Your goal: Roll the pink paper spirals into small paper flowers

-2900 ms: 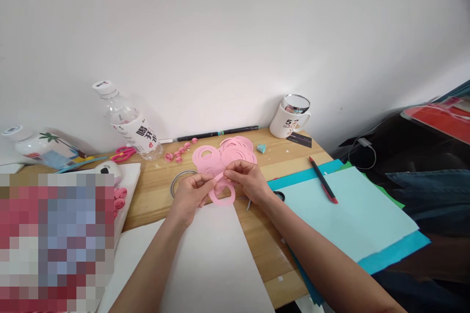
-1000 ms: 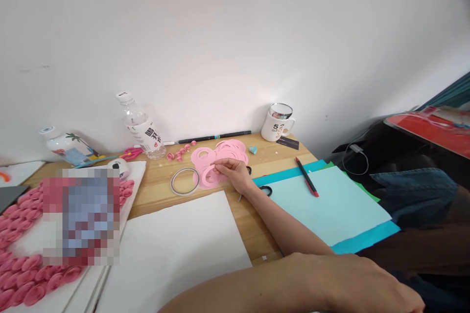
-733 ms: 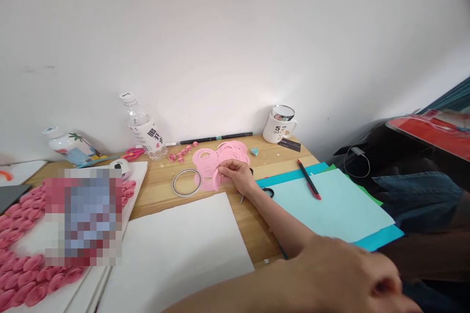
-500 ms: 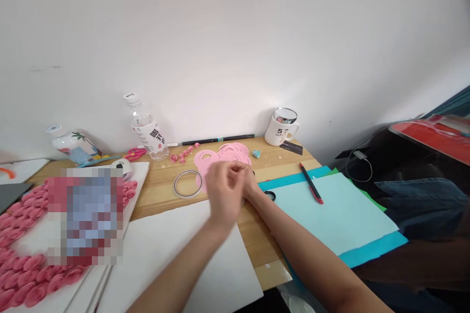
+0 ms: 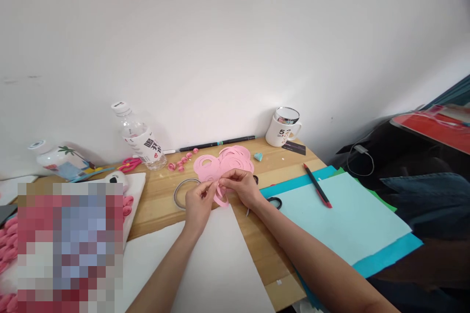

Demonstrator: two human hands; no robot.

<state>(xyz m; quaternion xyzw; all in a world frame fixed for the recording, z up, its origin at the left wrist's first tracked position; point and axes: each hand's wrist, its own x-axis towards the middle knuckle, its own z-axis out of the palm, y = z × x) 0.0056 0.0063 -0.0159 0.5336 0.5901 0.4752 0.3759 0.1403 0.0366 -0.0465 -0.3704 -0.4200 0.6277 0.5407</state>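
Note:
My left hand (image 5: 198, 203) and my right hand (image 5: 243, 188) meet over the wooden table, fingertips pinched close together. Between them is a curling pink paper strip (image 5: 221, 200), a loop of it dangling below the fingers. Just behind lies a pile of pink paper spirals (image 5: 235, 156), partly hidden by my right hand. A roll of tape (image 5: 178, 191) rests beside my left hand. Black-handled scissors (image 5: 275, 202) lie partly under my right wrist.
White paper (image 5: 205, 264) lies in front; pale blue sheets (image 5: 341, 220) and a black-red pen (image 5: 317, 186) are at right. Behind stand a mug (image 5: 279, 129) and a plastic bottle (image 5: 141, 139), near small pink paper rolls (image 5: 181, 162). A pixelated patch covers the left.
My hands have drawn slightly apart and the left has moved left and lower. The dangling pink paper strip now shows between them. The view has shifted slightly.

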